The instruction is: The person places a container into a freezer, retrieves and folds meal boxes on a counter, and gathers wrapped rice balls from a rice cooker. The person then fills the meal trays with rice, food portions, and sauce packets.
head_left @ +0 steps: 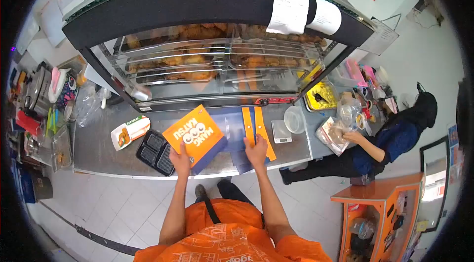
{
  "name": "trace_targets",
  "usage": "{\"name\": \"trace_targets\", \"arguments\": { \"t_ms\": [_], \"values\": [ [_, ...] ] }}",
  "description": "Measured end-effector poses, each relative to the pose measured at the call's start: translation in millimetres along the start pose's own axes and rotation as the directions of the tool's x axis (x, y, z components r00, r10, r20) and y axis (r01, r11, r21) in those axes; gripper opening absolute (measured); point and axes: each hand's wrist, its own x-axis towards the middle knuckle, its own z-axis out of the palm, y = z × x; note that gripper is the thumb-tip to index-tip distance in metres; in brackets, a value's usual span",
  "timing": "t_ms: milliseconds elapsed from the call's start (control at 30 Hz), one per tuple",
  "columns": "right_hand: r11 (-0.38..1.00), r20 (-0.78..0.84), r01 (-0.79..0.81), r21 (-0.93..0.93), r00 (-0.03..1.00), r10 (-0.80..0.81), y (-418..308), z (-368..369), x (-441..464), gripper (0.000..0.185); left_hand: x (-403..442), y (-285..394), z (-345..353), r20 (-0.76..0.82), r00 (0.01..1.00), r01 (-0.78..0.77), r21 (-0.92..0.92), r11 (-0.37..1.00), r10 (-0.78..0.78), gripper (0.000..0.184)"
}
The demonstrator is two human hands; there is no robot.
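My left hand (181,160) was closed on the near edge of the orange-and-blue carton (191,136); my right hand (256,153) curled around the orange-striped panel (248,126). Just left lay a black tray (149,155); rightward, a scale (282,132).

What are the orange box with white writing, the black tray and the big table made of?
Orange box: probably thin, printed cardboard, since it has flat, straight-edged panels.
Black tray: looks like moulded plastic, with a dark finish and raised dividing edges.
Table: its dull grey top with a faint sheen suggests metal, perhaps steel, but I can't be sure.
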Motion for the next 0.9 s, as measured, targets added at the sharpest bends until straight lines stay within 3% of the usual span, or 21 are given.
{"name": "trace_targets", "arguments": {
  "t_ms": [67, 133, 200, 233, 300, 333, 367, 433, 467, 533, 567, 600, 700, 733, 767, 800, 833, 900],
  "values": [
    [0.976, 0.092, -0.023, -0.219, 0.995, 0.044, -15, 14, 9, 0.090, 23, -27, -10, -0.005, 1.000, 0.008, 0.063, 0.998, -0.008, 0.037],
    [0.898, 0.175, -0.028, -0.439, 0.978, 0.117, -26, 19, 9, 0.109, 28, -38, -8, -0.114, 0.993, -0.013, 0.212, 0.977, 0.038, 0.049],
    [0.870, 0.228, -0.103, -0.483, 0.944, 0.239, -27, 15, 16, 0.107, 26, -24, -3, -0.145, 0.985, -0.028, 0.383, 0.923, 0.090, 0.069],
    [0.851, 0.248, -0.141, -0.506, 0.921, 0.300, -26, 14, 22, 0.106, 27, -21, -1, -0.136, 0.980, -0.071, 0.429, 0.901, 0.143, 0.069],
    [0.911, 0.269, -0.198, -0.361, 0.914, 0.305, -12, 4, 28, 0.088, 22, -15, 2, -0.105, 0.966, -0.149, 0.515, 0.844, 0.235, 0.069],
    [0.930, 0.275, -0.228, -0.288, 0.911, 0.308, -2, -3, 31, 0.078, 16, -6, 6, -0.033, 0.904, -0.271, 0.727, 0.630, 0.427, 0.068],
    [0.959, 0.290, -0.273, -0.069, 0.915, 0.282, 9, -11, 32, 0.068, 11, 1, 11, -0.003, 0.915, -0.284, 0.706, 0.649, 0.403, 0.068],
    [0.874, 0.304, -0.325, 0.362, 0.927, 0.219, 22, -32, 26, 0.046, -4, 18, 21, 0.050, 0.935, -0.295, 0.665, 0.687, 0.352, 0.069],
    [0.870, 0.144, -0.169, 0.463, 0.983, 0.114, 20, -37, 18, 0.026, -10, 26, 28, 0.086, 0.925, -0.337, 0.636, 0.694, 0.370, 0.063],
    [0.810, 0.188, -0.204, 0.550, 0.975, 0.118, -35, -83, 10, 0.025, -19, 20, 30, 0.124, 0.989, -0.119, 0.321, 0.940, 0.083, 0.060],
    [0.776, 0.203, -0.223, 0.590, 0.971, 0.125, -55, -97, 7, 0.025, -23, 17, 31, 0.187, 0.981, 0.030, 0.152, 0.988, -0.058, 0.059],
    [0.717, 0.290, -0.274, 0.640, 0.951, 0.105, -60, -96, 3, 0.024, -20, 16, 29, 0.222, 0.898, 0.396, -0.032, 0.918, -0.379, 0.056],
    [0.715, 0.441, -0.289, 0.637, 0.897, -0.030, -67, -76, 1, 0.028, -5, 16, 37, 0.300, 0.808, 0.567, -0.158, 0.809, -0.507, 0.049],
    [0.770, 0.329, -0.232, 0.594, 0.944, 0.030, -54, -54, 0, 0.032, 12, 5, 31, 0.241, 0.911, 0.376, -0.158, 0.913, -0.334, 0.041],
    [0.827, 0.225, -0.177, 0.534, 0.972, 0.062, -28, -24, 2, 0.036, 28, -10, 16, 0.182, 0.935, 0.316, -0.045, 0.948, -0.303, 0.039],
    [0.975, 0.038, -0.023, 0.223, 0.999, 0.015, 12, -2, 8, 0.067, 44, -20, 9, 0.170, 0.951, 0.262, 0.008, 0.965, -0.260, 0.041],
    [0.995, -0.024, -0.087, 0.050, 0.996, 0.088, 23, 2, 15, 0.079, 56, -25, 4, 0.158, 0.964, 0.208, 0.056, 0.977, -0.214, 0.044],
    [0.930, -0.172, -0.231, -0.284, 0.967, 0.188, 32, 3, 38, 0.102, 74, -18, 1, 0.156, 0.960, 0.151, 0.412, 0.899, -0.233, 0.048]
  ]
}}
